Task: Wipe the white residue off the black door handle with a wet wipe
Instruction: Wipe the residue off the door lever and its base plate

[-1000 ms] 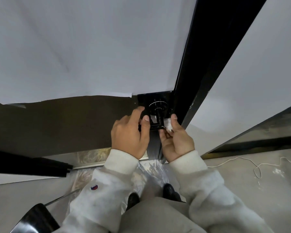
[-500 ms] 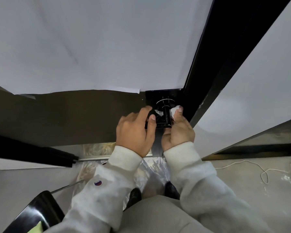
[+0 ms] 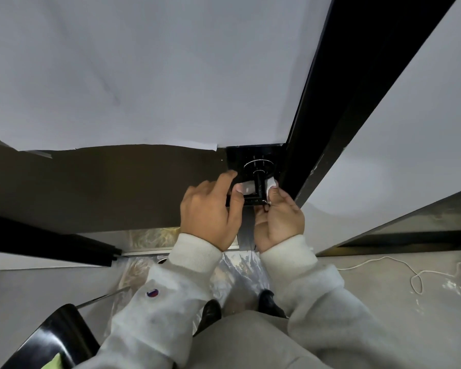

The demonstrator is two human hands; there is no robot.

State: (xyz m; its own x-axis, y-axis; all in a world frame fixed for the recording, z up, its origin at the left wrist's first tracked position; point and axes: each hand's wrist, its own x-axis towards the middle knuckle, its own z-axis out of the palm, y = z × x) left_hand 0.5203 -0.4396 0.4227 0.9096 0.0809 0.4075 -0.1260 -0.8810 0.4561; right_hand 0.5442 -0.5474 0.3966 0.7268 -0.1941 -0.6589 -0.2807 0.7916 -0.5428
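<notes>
Since the prior frame, the right hand [image 3: 278, 219] slid its pinched wet wipe [image 3: 270, 182] higher along the door handle [image 3: 258, 186]; the left hand [image 3: 210, 211], fingers curled, steadied the lever. Firm, full-length strokes were advisable.

we see only a scrap of the wet wipe [image 3: 271, 182] at two o'clock of the door handle [image 3: 259, 187]; the right hand [image 3: 278, 222] covers the rest. the left hand [image 3: 210, 211] hides the handle's nine o'clock end. any white residue is too small to tell. the black chair [image 3: 51, 339] is cut off at the bottom edge.
</notes>
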